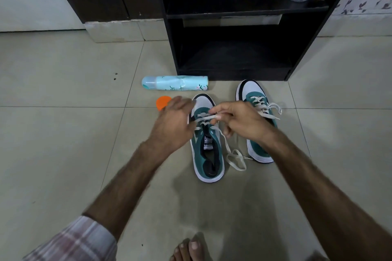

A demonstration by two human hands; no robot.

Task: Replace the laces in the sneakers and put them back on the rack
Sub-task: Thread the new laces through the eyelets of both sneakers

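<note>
Two green and white sneakers stand on the floor before the dark rack (233,15). The right hand (239,121) pinches the white lace (206,117) over the left sneaker (209,154); the right sneaker (257,99) sits just beside. The left hand (172,123) rests on that shoe's side, fingers loosely straight, blurred

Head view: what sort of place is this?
Probably a home, by a shoe rack: a tiled floor, a dark open-shelved rack against the wall, and a pair of sneakers on the floor before it.
</note>
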